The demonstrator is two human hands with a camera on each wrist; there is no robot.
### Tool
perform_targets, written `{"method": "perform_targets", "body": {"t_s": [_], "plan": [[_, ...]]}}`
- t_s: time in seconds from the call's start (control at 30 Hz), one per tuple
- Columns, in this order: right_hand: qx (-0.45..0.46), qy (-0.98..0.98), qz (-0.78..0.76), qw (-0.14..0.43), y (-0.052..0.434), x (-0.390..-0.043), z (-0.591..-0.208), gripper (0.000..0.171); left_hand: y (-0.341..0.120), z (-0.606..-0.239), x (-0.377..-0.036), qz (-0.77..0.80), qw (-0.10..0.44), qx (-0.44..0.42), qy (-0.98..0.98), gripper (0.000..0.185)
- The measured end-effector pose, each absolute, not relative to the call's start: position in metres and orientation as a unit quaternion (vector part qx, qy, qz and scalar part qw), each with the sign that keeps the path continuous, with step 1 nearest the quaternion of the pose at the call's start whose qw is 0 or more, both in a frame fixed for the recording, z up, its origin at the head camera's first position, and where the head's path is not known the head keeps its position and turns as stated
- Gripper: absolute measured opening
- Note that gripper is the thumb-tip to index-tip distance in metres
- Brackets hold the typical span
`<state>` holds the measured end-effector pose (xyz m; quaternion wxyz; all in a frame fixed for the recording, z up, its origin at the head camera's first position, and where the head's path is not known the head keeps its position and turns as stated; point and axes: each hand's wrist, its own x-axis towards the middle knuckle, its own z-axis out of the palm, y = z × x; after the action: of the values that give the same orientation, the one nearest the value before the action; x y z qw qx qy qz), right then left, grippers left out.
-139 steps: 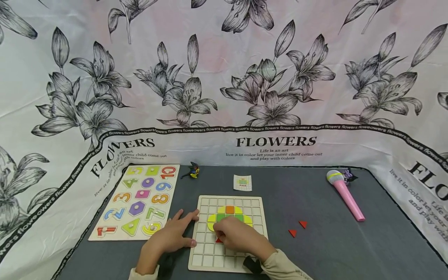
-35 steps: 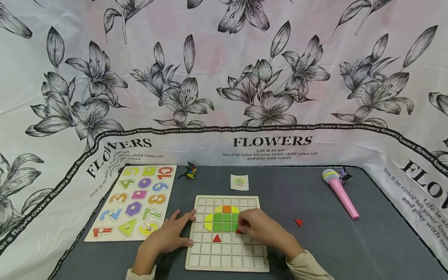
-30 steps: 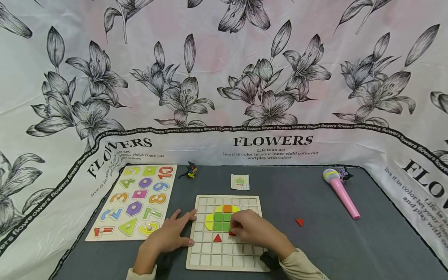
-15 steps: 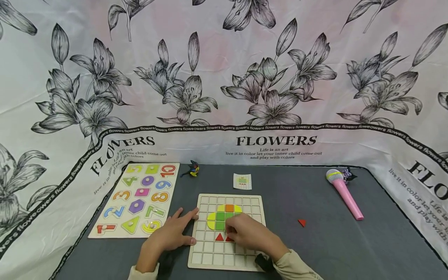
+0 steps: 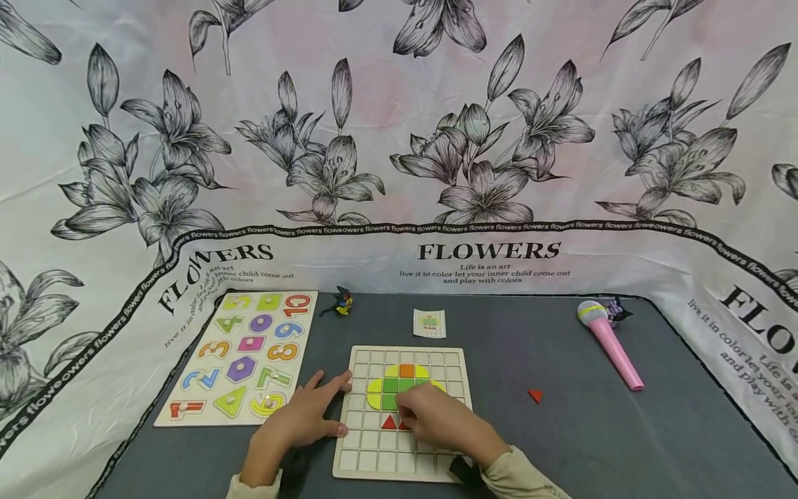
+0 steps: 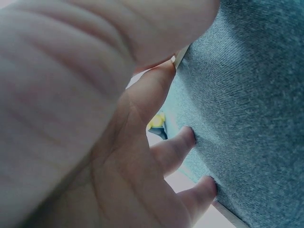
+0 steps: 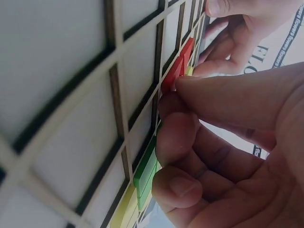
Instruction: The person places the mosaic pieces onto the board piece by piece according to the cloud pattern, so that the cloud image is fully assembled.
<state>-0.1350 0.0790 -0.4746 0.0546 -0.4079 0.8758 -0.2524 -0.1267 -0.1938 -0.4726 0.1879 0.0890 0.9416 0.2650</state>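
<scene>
A pale wooden grid board (image 5: pixel 368 461) lies in front of me in the head view. On it sit green squares (image 5: pixel 390 385), an orange square (image 5: pixel 406 371) above them, yellow rounded pieces (image 5: pixel 374 394) at the sides and a red triangle (image 5: pixel 389 423) below. My right hand (image 5: pixel 439 416) pinches a second red triangle (image 7: pixel 172 78) between thumb and index finger, down at the grid right beside the first one; the hand covers part of the pattern. My left hand (image 5: pixel 302 419) rests at the board's left edge, fingers spread, with index fingertip and thumb touching the edge.
One loose red triangle (image 5: pixel 535 396) lies on the dark tabletop at right. A number-and-shape puzzle board (image 5: pixel 208 398) lies at left. Farther back are a small pattern card (image 5: pixel 430 324), a black-and-yellow figurine (image 5: pixel 343 303), a pink toy microphone (image 5: pixel 614 350) and a purple-black figurine (image 5: pixel 617 312).
Of the two loose triangles on the table at right, one is now in my right hand on the board. Over the last second that hand moved left, beside the first triangle. My left hand stayed.
</scene>
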Motion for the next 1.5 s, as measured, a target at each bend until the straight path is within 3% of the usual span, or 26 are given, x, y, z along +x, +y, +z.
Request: {"method": "perform_targets", "body": {"t_s": [0.57, 1.07, 1.5], "plan": [[-0.343, 0.884, -0.316, 0.020, 0.156, -0.136, -0.457, 0.021, -0.189, -0.471, -0.126, 0.247, 0.171, 0.084, 0.950, 0.093], [-0.267, 0.922, -0.262, -0.101, 0.253, -0.139, -0.467, 0.026, -0.190, -0.470, -0.125, 0.261, 0.163, 0.092, 0.947, 0.092], [-0.194, 0.958, -0.210, -0.019, 0.291, -0.138, -0.478, 0.023, -0.190, -0.470, -0.125, 0.260, 0.167, 0.089, 0.947, 0.091]]}}
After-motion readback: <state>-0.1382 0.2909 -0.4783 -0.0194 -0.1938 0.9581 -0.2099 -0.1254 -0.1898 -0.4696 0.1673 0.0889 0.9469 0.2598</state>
